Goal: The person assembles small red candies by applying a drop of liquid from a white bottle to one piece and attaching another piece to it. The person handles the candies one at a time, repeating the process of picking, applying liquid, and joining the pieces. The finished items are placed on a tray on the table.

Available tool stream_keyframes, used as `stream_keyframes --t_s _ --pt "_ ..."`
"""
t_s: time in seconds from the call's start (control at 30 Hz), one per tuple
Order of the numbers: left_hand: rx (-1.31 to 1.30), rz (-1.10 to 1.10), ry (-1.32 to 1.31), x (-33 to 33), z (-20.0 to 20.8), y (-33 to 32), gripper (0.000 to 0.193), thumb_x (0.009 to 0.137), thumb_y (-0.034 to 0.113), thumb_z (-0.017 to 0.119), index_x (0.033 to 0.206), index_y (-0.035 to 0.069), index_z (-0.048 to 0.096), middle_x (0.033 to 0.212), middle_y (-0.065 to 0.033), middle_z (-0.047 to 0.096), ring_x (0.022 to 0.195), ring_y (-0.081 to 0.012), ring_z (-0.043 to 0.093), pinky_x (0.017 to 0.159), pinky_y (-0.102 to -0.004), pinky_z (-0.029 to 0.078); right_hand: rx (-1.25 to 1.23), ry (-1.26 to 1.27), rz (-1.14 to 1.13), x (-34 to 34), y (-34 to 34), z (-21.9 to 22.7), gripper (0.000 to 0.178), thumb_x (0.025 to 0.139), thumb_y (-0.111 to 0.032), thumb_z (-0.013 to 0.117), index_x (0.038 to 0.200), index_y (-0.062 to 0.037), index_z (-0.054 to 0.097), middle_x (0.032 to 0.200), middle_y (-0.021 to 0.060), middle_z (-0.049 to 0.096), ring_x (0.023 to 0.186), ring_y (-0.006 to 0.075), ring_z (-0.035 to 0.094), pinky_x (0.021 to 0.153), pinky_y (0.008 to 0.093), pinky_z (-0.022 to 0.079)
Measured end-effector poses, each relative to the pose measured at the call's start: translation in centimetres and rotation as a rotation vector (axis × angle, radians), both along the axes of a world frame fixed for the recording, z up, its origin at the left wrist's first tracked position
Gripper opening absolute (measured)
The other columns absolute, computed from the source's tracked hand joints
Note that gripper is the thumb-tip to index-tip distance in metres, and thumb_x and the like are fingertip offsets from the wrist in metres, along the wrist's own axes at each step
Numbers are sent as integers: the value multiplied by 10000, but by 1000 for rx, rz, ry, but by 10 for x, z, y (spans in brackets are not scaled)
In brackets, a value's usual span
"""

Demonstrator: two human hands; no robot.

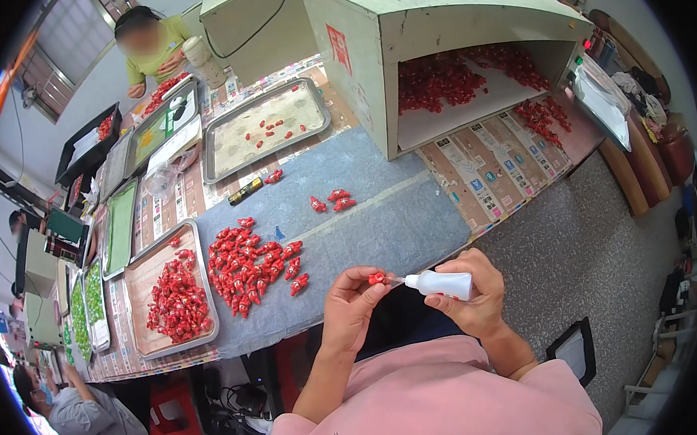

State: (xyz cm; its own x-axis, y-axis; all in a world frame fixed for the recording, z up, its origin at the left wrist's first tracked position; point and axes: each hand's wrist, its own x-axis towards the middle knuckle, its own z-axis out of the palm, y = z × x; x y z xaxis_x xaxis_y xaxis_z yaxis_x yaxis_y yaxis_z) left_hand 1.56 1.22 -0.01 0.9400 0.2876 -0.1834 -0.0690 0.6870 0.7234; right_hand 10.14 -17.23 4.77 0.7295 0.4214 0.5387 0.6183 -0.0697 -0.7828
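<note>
Blue cloth [396,223] ahead; left fingers [371,297] pinching red piece [377,278], right fingers [482,270] wrapped round white bottle [440,284] held sideways.

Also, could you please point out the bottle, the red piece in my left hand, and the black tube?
Bottle [447,284]: head view, middle of its white body.
Red piece [377,278]: head view, its visible part.
Black tube [245,191]: head view, middle of its side.

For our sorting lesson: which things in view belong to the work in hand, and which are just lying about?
Seems in use:
- red piece, left hand
- white bottle, right hand
- heaped red pieces on blue mat

Probably lying about:
- dark cylinder
- crumpled clear plastic
</note>
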Motion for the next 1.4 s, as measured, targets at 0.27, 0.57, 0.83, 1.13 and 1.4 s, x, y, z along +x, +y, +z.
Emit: stream_keyframes --t_s 0.27,0.57,0.83,1.13,1.4 --pt "10 -14 -3 0 -2 0 223 839 -56 646 1043 12 587 1040 -133 642 1011 -246 639 911 -367 533 -7 14 2 -1 1 -3 378 668 -230 863 936 -44 671 841 86 658 712 199 605 616 299 480" --pt "2 -8 11 0 0 0 233 829 -62 654 1039 13 588 1032 -130 645 994 -240 643 910 -367 533 -11 -16 -6 2 3 -5 368 670 -207 859 941 -45 671 840 87 662 710 197 610 615 296 482" --pt "31 8 16 -1 -3 -2 233 817 -79 658 1021 14 595 1012 -123 651 979 -228 647 913 -365 533 -23 6 -4 -1 -2 1 351 670 -165 854 944 -42 671 840 89 665 700 188 612 608 288 486" --pt "47 8 13 -1 -5 -2 225 810 -108 650 995 15 615 1016 -118 647 989 -231 640 920 -364 528 -34 -6 -14 -4 -5 4 331 655 -154 858 912 -45 682 815 81 655 669 180 604 581 283 476" --pt "59 3 2 -1 -4 -3 220 814 -94 657 998 17 611 1040 -100 641 1020 -209 631 897 -302 521 -29 0 -3 -5 -5 5 336 653 -165 861 909 -43 681 787 79 635 648 178 598 560 282 470"
